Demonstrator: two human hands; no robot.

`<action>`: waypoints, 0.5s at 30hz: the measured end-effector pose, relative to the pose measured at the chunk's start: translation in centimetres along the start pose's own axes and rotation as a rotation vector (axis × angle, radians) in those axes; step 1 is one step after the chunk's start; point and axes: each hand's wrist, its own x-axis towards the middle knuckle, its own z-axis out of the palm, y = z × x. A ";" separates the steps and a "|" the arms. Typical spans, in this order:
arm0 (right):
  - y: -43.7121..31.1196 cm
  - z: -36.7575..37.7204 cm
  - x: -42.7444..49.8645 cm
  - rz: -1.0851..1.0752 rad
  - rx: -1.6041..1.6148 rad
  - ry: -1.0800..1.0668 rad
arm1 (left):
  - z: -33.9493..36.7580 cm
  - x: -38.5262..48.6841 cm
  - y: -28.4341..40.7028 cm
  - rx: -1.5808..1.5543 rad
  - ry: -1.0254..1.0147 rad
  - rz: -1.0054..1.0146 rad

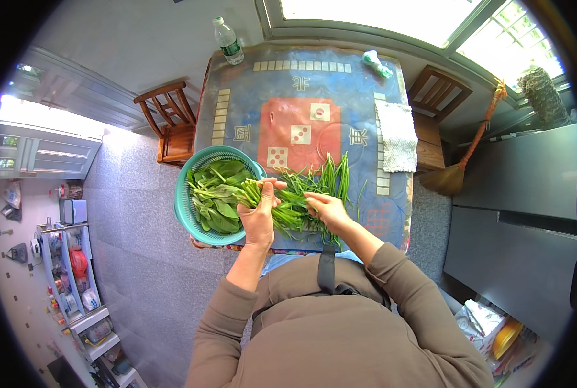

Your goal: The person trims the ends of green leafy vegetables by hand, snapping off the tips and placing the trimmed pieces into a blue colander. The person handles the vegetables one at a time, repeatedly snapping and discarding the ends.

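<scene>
My left hand (258,216) grips a bunch of green chives (288,216), the cut stem ends poking out to the left by the thumb and the leaves trailing right. At those leaves, the fingertips of my right hand (328,209) are pinched together on a few strands. Beyond and beside my right hand, more loose chives (336,179) lie spread on the table. A turquoise plastic colander (184,218) stands at the table's left front corner, just left of my left hand. Broad leafy greens (224,216) fill it.
The table (298,87) wears a mahjong-patterned cover. On it are a plastic water bottle (229,43), a crumpled green-and-white plastic packet (377,64) and a white cloth (399,138) overhanging the right edge. Wooden chairs (175,138) flank both sides; a broom (468,155) leans at right beside a grey refrigerator (516,174).
</scene>
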 end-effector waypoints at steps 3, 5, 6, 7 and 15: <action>-0.3 0.9 1.1 -0.610 -0.944 -0.043 | -0.3 -0.1 -0.4 0.045 0.016 -0.059; -1.7 0.9 1.2 -0.688 -1.060 -0.073 | -0.6 -0.5 -0.3 0.081 -0.003 -0.105; -1.6 0.6 1.6 -0.672 -1.049 -0.077 | -0.5 -0.6 -0.2 0.108 -0.016 -0.124; -1.4 0.2 2.1 -0.657 -1.037 -0.082 | -0.4 -0.7 -0.1 0.135 -0.028 -0.142; -3.0 -4.4 5.0 -0.649 -1.135 0.291 | -0.2 -1.3 -0.2 0.094 -0.060 -0.213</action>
